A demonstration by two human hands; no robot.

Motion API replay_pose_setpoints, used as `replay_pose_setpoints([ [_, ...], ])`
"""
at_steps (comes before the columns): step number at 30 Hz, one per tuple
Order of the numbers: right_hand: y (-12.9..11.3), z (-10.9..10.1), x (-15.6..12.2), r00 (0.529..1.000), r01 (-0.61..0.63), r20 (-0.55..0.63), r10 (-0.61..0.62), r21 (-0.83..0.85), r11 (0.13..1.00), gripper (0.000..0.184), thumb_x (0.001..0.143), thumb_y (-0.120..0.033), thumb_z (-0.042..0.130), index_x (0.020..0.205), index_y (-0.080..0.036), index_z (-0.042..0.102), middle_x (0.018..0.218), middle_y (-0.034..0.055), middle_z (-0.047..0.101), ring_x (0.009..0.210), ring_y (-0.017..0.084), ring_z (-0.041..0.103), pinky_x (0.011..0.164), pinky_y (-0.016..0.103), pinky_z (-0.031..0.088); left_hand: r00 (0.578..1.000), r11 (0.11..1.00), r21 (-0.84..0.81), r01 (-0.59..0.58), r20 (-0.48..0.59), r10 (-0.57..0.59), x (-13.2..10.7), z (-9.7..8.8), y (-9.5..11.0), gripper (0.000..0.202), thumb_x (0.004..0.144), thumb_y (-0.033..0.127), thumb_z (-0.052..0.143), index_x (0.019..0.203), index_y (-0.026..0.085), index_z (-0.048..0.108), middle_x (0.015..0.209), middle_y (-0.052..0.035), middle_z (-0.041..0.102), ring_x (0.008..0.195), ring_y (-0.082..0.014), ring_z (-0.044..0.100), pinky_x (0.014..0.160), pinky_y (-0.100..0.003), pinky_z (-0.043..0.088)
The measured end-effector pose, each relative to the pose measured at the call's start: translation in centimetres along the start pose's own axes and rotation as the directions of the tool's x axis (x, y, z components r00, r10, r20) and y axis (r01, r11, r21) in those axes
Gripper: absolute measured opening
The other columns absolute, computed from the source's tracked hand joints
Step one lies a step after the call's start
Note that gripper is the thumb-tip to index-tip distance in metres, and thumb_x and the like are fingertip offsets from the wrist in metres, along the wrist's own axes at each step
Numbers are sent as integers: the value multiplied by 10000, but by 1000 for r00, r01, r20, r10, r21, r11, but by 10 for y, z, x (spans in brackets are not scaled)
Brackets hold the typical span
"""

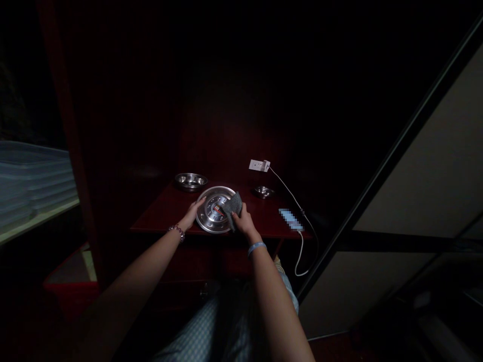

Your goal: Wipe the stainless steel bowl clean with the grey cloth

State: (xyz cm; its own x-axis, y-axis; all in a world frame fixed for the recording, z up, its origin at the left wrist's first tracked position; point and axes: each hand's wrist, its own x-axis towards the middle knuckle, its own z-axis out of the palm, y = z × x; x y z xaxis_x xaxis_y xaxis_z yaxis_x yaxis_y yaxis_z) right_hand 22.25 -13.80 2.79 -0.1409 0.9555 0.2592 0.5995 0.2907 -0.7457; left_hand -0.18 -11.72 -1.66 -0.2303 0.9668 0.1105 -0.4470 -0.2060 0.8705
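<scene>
A round steel plate (210, 216) lies on a dark red table (158, 213) in front of me. My left hand (195, 212) rests on the plate's left rim, fingers laid against it. My right hand (242, 220) grips a grey cloth (232, 206) and presses it onto the right side of the plate. There is a bracelet on my left wrist and a blue band on my right wrist.
A steel bowl (190, 181) stands at the table's back left and a smaller steel bowl (263, 191) at the back right. A white wall socket (259, 165) feeds a cable (290, 193) to a phone (291, 220) near the table's right edge. The surroundings are very dark.
</scene>
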Motion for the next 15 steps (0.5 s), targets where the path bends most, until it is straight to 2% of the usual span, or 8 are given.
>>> replay_pose_setpoints([
  [5, 8, 9, 5, 990, -125, -61, 129, 66, 990, 358, 877, -178, 678, 1214, -224, 566, 1115, 104, 758, 1034, 240, 739, 940, 338, 553, 999, 998, 55, -29, 41, 26, 2, -4, -2, 579, 641, 565, 867, 1031, 142, 799, 1093, -148, 818, 1189, -361, 706, 1086, -440, 503],
  [9, 17, 19, 14, 962, -226, -108, 252, 208, 952, 346, 776, -120, 717, 1097, -208, 621, 1060, 80, 762, 1008, 215, 736, 961, 330, 559, 996, 984, 169, -59, 71, 48, -1, -6, -1, 680, 633, 594, 863, 1133, 143, 770, 1201, -163, 789, 1294, -383, 641, 1143, -470, 443],
  [12, 18, 25, 21, 926, -270, -146, 347, 382, 884, 365, 730, -82, 709, 1070, -192, 636, 1007, 61, 762, 975, 204, 737, 940, 322, 576, 985, 961, 245, -126, 148, 92, -6, -3, 1, 747, 686, 613, 823, 1276, 168, 719, 1352, -157, 727, 1386, -373, 573, 1193, -469, 394],
  [15, 15, 29, 26, 879, -261, -177, 443, 598, 758, 402, 718, -57, 689, 1099, -172, 634, 946, 54, 764, 892, 192, 745, 837, 293, 605, 960, 912, 341, -227, 238, 150, -11, 1, 2, 774, 753, 597, 778, 1408, 208, 644, 1511, -128, 621, 1479, -343, 480, 1241, -434, 330],
])
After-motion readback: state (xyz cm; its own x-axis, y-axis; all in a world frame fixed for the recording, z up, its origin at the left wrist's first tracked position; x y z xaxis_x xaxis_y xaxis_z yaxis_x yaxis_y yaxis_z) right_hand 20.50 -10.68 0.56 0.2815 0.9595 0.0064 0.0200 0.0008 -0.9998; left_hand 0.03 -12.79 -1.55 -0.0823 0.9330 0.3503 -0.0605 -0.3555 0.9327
